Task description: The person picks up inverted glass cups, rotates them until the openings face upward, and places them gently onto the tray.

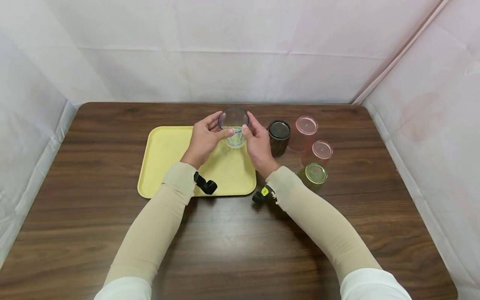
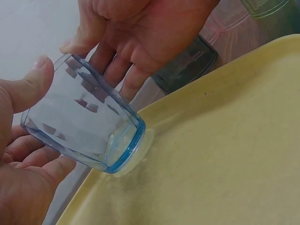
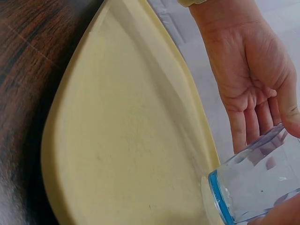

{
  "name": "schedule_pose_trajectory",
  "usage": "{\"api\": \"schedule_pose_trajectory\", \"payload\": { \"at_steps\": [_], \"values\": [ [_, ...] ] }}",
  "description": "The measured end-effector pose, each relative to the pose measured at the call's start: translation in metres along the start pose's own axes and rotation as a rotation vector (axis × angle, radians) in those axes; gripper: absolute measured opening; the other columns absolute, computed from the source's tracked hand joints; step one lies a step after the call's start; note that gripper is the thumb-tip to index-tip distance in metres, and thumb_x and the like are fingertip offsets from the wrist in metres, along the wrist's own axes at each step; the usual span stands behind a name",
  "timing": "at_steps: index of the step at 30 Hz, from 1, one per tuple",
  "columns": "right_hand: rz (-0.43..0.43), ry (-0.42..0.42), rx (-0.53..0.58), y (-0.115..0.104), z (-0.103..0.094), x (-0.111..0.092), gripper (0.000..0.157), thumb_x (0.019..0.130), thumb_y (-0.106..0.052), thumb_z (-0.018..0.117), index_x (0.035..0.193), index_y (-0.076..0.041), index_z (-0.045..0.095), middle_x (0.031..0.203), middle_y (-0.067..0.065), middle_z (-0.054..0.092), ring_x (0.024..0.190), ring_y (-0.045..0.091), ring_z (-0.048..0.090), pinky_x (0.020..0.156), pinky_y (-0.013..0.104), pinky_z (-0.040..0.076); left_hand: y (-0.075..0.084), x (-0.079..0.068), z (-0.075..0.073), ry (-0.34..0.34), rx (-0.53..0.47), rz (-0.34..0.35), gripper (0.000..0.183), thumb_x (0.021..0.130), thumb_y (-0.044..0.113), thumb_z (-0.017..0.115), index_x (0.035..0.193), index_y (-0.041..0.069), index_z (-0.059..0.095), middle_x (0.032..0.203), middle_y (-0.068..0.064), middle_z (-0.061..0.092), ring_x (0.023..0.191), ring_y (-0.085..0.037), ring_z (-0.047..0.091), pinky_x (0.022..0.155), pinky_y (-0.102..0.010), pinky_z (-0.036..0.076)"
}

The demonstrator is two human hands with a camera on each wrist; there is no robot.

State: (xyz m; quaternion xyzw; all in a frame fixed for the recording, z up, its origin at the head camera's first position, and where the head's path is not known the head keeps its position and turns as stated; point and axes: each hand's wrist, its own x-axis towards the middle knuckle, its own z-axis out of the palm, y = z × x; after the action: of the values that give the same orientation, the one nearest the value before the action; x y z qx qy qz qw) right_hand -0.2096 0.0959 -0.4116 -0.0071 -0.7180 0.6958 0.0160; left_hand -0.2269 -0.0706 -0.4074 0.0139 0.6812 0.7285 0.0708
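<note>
A clear, blue-tinted tumbler (image 1: 234,118) stands rim up between both hands, over the far right part of a yellow tray (image 1: 168,162). My left hand (image 1: 205,139) grips its left side, the thumb near the rim and the fingers around the back. From the other side my right hand (image 1: 259,143) holds it the same way. In the left wrist view the tumbler's thick blue base (image 2: 129,152) is right at the tray's surface. The right wrist view shows the tumbler (image 3: 262,180) low at the right, partly cut off by the frame.
Right of the tray, a dark tumbler (image 1: 279,137), two pink tumblers (image 1: 306,126) (image 1: 322,151) and a green tumbler (image 1: 316,174) stand bottom up on the brown wooden table (image 1: 225,250). The dark one is close beside my right hand. White curtains (image 1: 232,50) enclose the table's back and sides.
</note>
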Motion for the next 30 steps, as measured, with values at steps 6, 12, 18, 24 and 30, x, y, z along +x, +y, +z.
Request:
{"api": "schedule_pose_trajectory", "payload": {
  "at_steps": [6, 12, 18, 24, 30],
  "values": [
    [-0.004, -0.012, -0.011, 0.003, 0.000, -0.001, 0.053, 0.109, -0.010, 0.051, 0.161, -0.008, 0.039, 0.154, 0.017, 0.056, 0.144, 0.026, 0.052, 0.122, 0.042, 0.043, -0.005, -0.001, 0.000, 0.008, -0.002, 0.000, 0.074, 0.092, 0.007, 0.080, 0.157, 0.005, 0.045, 0.160, -0.014, 0.051, 0.150, -0.026, 0.048, 0.119, -0.034, 0.046],
    [-0.004, -0.034, -0.026, 0.005, -0.003, 0.000, 0.054, 0.110, -0.010, 0.051, 0.162, -0.008, 0.038, 0.161, 0.014, 0.049, 0.150, 0.022, 0.046, 0.125, 0.040, 0.039, -0.008, -0.001, 0.001, 0.005, 0.008, 0.014, 0.075, 0.091, 0.009, 0.081, 0.157, 0.005, 0.046, 0.160, -0.014, 0.051, 0.151, -0.026, 0.047, 0.120, -0.034, 0.045],
    [-0.007, -0.053, -0.040, 0.005, -0.005, -0.001, 0.056, 0.110, -0.010, 0.049, 0.164, -0.006, 0.032, 0.163, 0.016, 0.045, 0.153, 0.023, 0.043, 0.126, 0.039, 0.038, -0.009, -0.001, 0.000, -0.004, 0.049, 0.013, 0.078, 0.090, 0.012, 0.083, 0.157, 0.007, 0.045, 0.160, -0.012, 0.050, 0.151, -0.025, 0.046, 0.121, -0.034, 0.045],
    [-0.008, -0.067, -0.107, 0.007, -0.007, -0.002, 0.058, 0.112, -0.013, 0.047, 0.166, -0.008, 0.026, 0.168, 0.014, 0.038, 0.155, 0.023, 0.039, 0.127, 0.039, 0.035, -0.008, -0.001, 0.002, -0.019, 0.075, 0.029, 0.079, 0.091, 0.012, 0.082, 0.159, 0.004, 0.042, 0.161, -0.012, 0.049, 0.153, -0.026, 0.044, 0.123, -0.036, 0.042],
    [-0.019, -0.088, -0.163, 0.007, -0.010, -0.002, 0.059, 0.112, -0.015, 0.045, 0.166, -0.007, 0.022, 0.170, 0.013, 0.033, 0.157, 0.022, 0.035, 0.129, 0.038, 0.033, -0.007, -0.002, 0.005, -0.016, 0.082, 0.029, 0.080, 0.090, 0.011, 0.082, 0.159, 0.004, 0.042, 0.162, -0.012, 0.049, 0.153, -0.026, 0.044, 0.123, -0.036, 0.042]
  ]
}}
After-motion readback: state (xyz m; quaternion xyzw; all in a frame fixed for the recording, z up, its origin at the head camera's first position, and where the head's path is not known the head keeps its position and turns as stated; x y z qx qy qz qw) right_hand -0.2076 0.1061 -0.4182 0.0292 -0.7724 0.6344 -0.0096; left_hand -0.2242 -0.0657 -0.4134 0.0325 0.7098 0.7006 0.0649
